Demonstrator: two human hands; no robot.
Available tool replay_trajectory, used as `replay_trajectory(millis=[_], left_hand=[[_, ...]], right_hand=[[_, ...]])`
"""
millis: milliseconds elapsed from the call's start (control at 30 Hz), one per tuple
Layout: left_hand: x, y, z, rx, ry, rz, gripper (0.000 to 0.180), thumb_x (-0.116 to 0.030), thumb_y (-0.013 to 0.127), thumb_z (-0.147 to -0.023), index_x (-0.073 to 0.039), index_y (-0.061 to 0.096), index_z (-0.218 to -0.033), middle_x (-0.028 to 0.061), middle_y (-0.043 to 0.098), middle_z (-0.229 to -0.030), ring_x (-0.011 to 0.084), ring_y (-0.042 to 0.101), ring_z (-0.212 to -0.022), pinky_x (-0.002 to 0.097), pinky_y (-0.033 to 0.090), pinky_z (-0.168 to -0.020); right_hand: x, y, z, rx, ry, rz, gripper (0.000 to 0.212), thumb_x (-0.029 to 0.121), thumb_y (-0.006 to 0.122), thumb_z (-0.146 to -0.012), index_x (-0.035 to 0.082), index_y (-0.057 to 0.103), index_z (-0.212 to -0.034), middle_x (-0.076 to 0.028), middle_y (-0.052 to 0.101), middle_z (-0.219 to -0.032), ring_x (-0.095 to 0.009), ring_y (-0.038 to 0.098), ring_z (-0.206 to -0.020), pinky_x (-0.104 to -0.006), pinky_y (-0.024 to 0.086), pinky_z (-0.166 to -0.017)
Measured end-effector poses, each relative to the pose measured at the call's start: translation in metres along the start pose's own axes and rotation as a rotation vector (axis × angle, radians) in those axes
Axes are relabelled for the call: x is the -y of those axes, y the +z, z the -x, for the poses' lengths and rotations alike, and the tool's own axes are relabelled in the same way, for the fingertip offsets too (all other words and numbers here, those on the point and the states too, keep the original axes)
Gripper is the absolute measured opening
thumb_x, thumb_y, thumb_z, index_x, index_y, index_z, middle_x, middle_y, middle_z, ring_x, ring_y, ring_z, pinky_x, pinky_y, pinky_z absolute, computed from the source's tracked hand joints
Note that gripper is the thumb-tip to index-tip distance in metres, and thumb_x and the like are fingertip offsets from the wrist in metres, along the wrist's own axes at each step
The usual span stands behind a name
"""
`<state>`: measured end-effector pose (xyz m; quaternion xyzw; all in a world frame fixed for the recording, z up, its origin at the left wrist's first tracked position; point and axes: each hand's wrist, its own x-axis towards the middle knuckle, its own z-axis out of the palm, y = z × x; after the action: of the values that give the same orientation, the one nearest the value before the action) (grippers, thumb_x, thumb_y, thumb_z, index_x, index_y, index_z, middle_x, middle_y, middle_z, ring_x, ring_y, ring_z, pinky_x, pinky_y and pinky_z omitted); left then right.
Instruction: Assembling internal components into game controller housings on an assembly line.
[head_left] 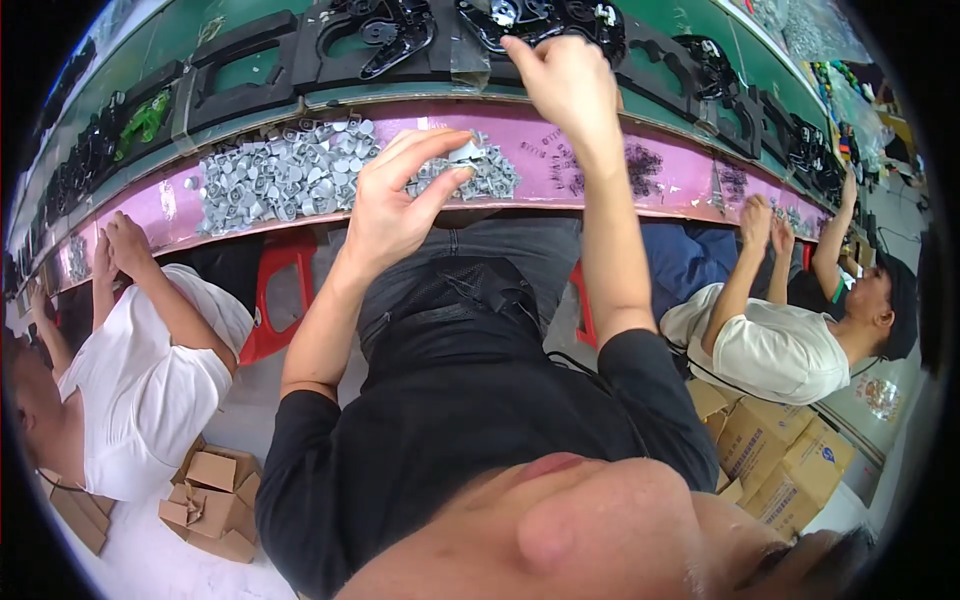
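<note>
Pinches a small light-gray piece (466, 153) between thumb and forefinger of the left hand (390, 205), just over the near part of the pink counter (537, 178). Has a large heap of gray plastic pieces (290, 172) just left of that hand, and a smaller gray heap (495, 182) behind and right of the pinched piece. Reaches farther out with the right hand (572, 88), thumb sticking out to the left, fingers curled away from view, at the near side of a glossy black assembly (500, 20); cannot tell whether grasping anything there. Sees another black assembly (398, 38) to the left, in a row of dark foam trays (240, 72) along the green surface (85, 98), with a bright green part (147, 120) farther left. Finds scattered small dark parts (643, 170) on the pink to the right of the right forearm. Sits between two co-workers in white shirts, left (150, 385) and right (765, 345), with cardboard boxes (785, 462) on the floor.
</note>
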<state>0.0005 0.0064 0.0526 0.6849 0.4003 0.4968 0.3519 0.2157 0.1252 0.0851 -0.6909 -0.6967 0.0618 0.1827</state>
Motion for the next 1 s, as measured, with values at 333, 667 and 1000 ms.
replay_trajectory(millis=[333, 667, 1000], left_hand=[[0.000, 0.003, 0.007, 0.079, 0.029, 0.074, 0.032, 0.003, 0.076, -0.087, 0.003, 0.073, -0.119, 0.0148, 0.075, -0.116, 0.0271, 0.070, -0.110, 0.0368, 0.053, -0.099], [-0.002, 0.003, 0.014, 0.095, 0.021, 0.143, 0.035, 0.009, 0.076, -0.085, 0.004, 0.072, -0.119, 0.0147, 0.075, -0.117, 0.0258, 0.069, -0.112, 0.0358, 0.053, -0.100], [-0.006, -0.005, 0.015, 0.079, 0.040, 0.117, 0.034, 0.002, 0.080, -0.084, 0.003, 0.074, -0.117, 0.0162, 0.075, -0.116, 0.0284, 0.071, -0.108, 0.0360, 0.054, -0.097]], right_hand=[[-0.007, 0.046, -0.027, -0.173, 0.313, -0.199, 0.045, 0.040, 0.070, -0.083, -0.004, 0.077, -0.074, -0.027, 0.075, -0.082, -0.045, 0.075, -0.085, -0.0505, 0.059, -0.085], [-0.016, 0.066, -0.025, -0.336, 0.425, -0.236, 0.046, 0.040, 0.066, -0.085, 0.001, 0.077, -0.062, -0.009, 0.070, -0.056, -0.022, 0.072, -0.055, -0.0352, 0.062, -0.072], [-0.010, 0.053, -0.004, -0.484, 0.419, -0.254, 0.032, 0.032, 0.067, -0.080, 0.003, 0.081, -0.080, -0.017, 0.076, -0.073, -0.034, 0.076, -0.073, -0.0418, 0.061, -0.081]])
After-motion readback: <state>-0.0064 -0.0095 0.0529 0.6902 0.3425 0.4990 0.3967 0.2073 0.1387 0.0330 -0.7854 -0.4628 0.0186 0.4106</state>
